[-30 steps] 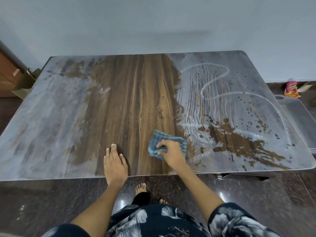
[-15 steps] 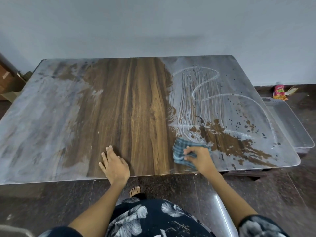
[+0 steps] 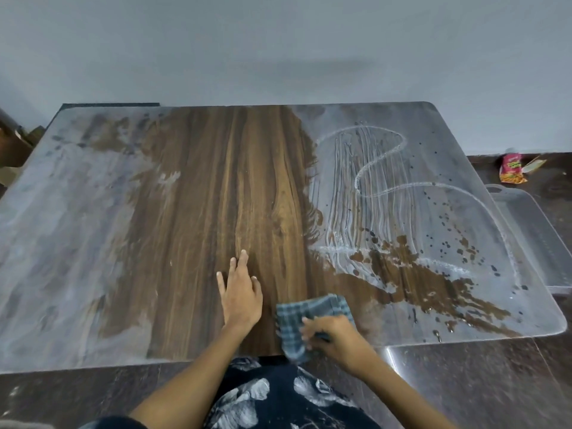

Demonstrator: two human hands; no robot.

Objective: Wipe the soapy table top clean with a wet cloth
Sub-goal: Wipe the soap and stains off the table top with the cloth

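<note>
Since half a second ago your right hand (image 3: 335,339) has dragged the cloth (image 3: 305,320) left to the table (image 3: 77,243) edge at 6 o'clock, fingers curled on it; your left hand (image 3: 240,292) lies flat, gripping nothing. Pull further and soapy water may drip onto the floor (image 3: 464,382).

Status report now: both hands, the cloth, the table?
Left hand flat on table top. Right hand grips cloth at near edge. Soap film remains both sides. Nothing in the way.
</note>
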